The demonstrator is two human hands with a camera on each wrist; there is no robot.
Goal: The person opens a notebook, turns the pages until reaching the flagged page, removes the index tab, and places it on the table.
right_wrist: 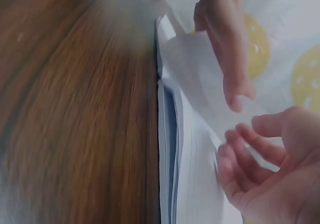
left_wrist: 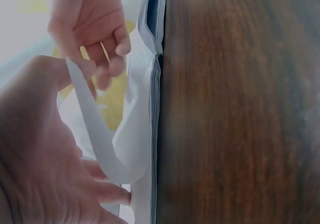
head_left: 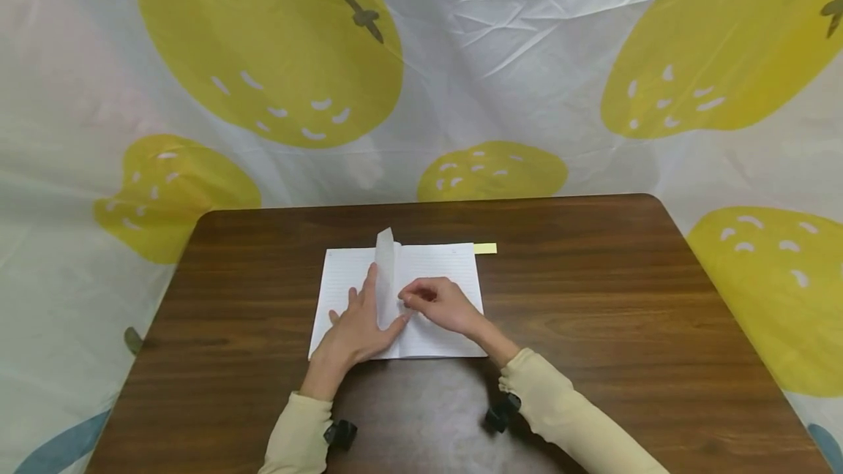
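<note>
Head view shows my open notebook (head_left: 402,298) lying flat on the brown table (head_left: 593,313), and I place everything else from that notebook. My left hand (head_left: 358,328) rests on its left-hand page, fingers straight and slightly spread, the forefinger running up along the foot of a single page (head_left: 385,269) that stands on edge over the spine. My right hand (head_left: 441,303) sits just right of the spine, over the right-hand page, fingers curled in and pinching the lower edge of that raised page between thumb and fingertips. A small yellow sticky tab (head_left: 485,248) pokes out past the notebook's far right corner.

From the left wrist camera the page (left_wrist: 107,149) curves up from the notebook's stacked edges (left_wrist: 152,134), my left palm (left_wrist: 40,159) lies beside it, and my right hand (left_wrist: 92,29) nips the sheet beyond it.

From the right wrist camera my right fingers (right_wrist: 245,159) are bent around the sheet (right_wrist: 200,79), and a straight finger of my left hand (right_wrist: 227,49) lies against its far side. The notebook's edge (right_wrist: 167,149) meets the table (right_wrist: 75,109) there.

Behind the table, beyond the notebook, hangs a white cloth with big yellow fruit shapes (head_left: 461,57).
</note>
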